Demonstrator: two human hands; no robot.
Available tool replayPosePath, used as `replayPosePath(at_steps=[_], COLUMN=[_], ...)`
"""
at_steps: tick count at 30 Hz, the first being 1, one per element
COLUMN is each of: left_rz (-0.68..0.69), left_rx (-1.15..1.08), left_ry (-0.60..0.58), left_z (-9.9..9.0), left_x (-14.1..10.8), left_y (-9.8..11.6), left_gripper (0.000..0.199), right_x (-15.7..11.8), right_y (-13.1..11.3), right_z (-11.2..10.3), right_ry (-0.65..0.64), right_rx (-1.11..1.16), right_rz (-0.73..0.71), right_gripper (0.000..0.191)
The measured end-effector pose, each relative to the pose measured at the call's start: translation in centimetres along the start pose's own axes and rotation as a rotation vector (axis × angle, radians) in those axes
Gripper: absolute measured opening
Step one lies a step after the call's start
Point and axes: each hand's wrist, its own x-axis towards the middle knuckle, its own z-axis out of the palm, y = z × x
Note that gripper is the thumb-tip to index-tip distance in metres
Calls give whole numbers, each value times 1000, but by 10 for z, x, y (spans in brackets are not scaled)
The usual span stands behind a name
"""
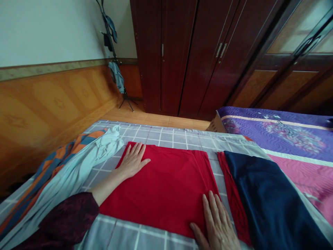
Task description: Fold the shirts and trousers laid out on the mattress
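On the checked sheet (179, 139) we had the red cloth (163, 187) flat, mid-scene, between blue cloth (267, 194) at right and pale cloth (88, 166) at left. Our right hand (217, 225) and left hand (131, 161) lay open over its near-right and far-left parts, likely keeping it smooth; narrow sheet strips gave little sideways room.

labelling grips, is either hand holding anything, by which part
Nothing is held: the left hand lies flat on the far left corner of the red cloth, the right hand at its right edge.
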Motion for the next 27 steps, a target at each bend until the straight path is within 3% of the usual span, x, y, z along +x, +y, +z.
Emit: replayPosePath(at_steps=[5,8,10,13,15,20,22,24,27], left_rz=[326,426,435,399,330,74,-20,-39,114], left_rx=[-109,-174,-193,-172,-131,-27,16,38,4], left_ry=[-37,-98,-125,-137,-112,-2,36,79,83], left_z=[-32,-32,-24,-11,-4,3,0,-8,-23], left_x=[-38,-52,-52,-49,-54,-92,-108,-118,-123], left_y=[55,77,79,65,42,-38,-55,-51,-11], left_gripper=[66,66,66,66,67,63,62,64,63], right_x=[17,53,81,112,116,81,67,60,63], right_y=[-13,-40,-59,-71,-59,9,23,17,-29], right_z=[-17,-21,-14,5,16,20,14,6,-4], right_ry=[-16,-77,-141,-248,-267,-196,-152,-102,-75], right_rx=[47,117,167,213,195,49,6,-9,52], right_rz=[-43,-112,-171,-231,-211,-1,76,117,16], right_gripper=[82,75,70,69,71,74,75,74,64])
